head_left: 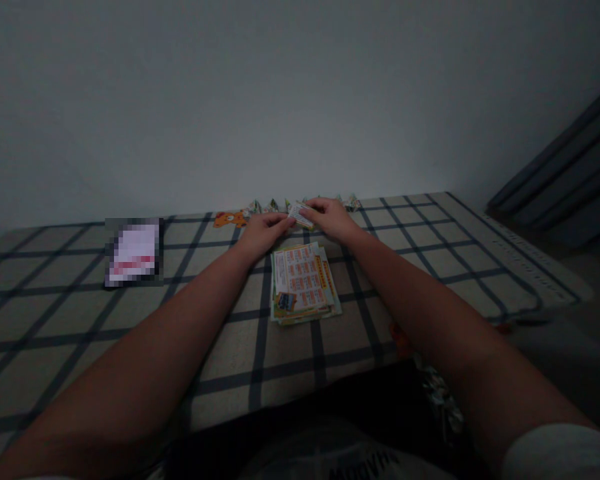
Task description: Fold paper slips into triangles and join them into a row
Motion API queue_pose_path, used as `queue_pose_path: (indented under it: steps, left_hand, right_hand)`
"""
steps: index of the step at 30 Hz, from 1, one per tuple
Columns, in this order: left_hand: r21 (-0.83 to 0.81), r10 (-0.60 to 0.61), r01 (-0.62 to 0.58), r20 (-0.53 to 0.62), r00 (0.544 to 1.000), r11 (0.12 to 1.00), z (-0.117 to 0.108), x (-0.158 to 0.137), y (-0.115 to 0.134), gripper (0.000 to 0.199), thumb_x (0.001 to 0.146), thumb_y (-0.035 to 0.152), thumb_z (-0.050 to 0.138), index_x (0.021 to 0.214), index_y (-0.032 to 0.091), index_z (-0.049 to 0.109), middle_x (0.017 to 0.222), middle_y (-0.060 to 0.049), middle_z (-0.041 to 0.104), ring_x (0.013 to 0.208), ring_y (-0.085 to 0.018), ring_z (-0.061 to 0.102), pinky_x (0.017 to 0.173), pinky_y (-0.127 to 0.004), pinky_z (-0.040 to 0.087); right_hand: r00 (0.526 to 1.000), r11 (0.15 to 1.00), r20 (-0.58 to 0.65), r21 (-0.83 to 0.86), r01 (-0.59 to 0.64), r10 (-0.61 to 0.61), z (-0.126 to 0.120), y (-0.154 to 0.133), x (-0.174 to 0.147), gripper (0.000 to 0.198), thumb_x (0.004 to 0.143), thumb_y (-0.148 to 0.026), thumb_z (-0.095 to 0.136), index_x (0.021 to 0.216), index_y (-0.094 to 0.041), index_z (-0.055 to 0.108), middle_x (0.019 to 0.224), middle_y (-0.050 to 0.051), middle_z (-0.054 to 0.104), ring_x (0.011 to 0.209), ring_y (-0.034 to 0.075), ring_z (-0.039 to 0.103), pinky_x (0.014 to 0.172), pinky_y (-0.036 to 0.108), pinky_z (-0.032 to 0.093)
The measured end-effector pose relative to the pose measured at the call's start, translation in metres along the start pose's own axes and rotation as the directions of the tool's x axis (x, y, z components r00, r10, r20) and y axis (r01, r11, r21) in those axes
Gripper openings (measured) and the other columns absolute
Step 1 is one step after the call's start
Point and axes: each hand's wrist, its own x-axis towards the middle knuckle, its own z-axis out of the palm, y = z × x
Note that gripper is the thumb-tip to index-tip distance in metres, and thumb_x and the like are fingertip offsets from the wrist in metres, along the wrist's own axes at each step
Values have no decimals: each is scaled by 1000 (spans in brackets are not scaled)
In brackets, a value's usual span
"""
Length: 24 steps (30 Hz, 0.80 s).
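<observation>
Near the far edge of the checked cloth, my left hand point(263, 233) and my right hand point(333, 217) hold a small printed piece of paper point(301, 215) between them. It looks folded, with lines of text on its upper face. Fingers of both hands are closed on its opposite sides. Just in front of the hands, towards me, lies a loose stack of printed leaflets point(305, 280) with orange and red blocks on the top sheet. Behind the hands stands a row of small pointed folded-paper pieces point(351, 203), partly hidden by my fingers.
The tablecloth point(220, 360) has a dark grid and a printed orange bear point(230, 219). A pixelated flat object point(134, 253) lies to the left. A pale wall point(280, 100) rises behind, and dark draped fabric point(565, 173) hangs at the right.
</observation>
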Motion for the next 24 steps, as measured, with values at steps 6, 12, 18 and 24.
queue_pose_path:
  steps: [6,12,18,24]
  left_hand:
    - [-72,-14,7,-92,996,997,0,2,0,41,78,56,71,85,16,79,60,0,59,56,-12,45,53,-25,32]
    - [-145,-42,26,-111,993,989,-1,6,-4,36,75,52,73,77,17,76,59,1,58,54,-12,46,54,-26,33]
    - [-227,-96,93,-3,995,969,1,6,-8,29,73,45,73,63,18,65,57,-1,58,52,-12,48,54,-27,34]
    - [-62,-57,55,-22,998,997,0,1,1,39,79,54,70,66,18,69,54,1,55,48,-10,38,51,-28,25]
  right_hand:
    - [997,993,-50,107,-53,59,2,-4,0,23,89,-34,66,99,-16,75,98,6,75,88,17,65,81,30,51]
    - [988,977,-37,155,-144,151,0,-3,0,20,91,-35,65,89,-16,71,85,4,70,72,13,58,66,25,48]
    - [992,989,4,79,-127,127,2,-5,0,19,89,-32,66,79,-16,67,73,1,63,68,13,54,65,26,44]
    - [988,973,20,171,-156,155,3,-7,-1,17,90,-33,66,86,-16,68,80,2,66,70,12,57,66,26,49]
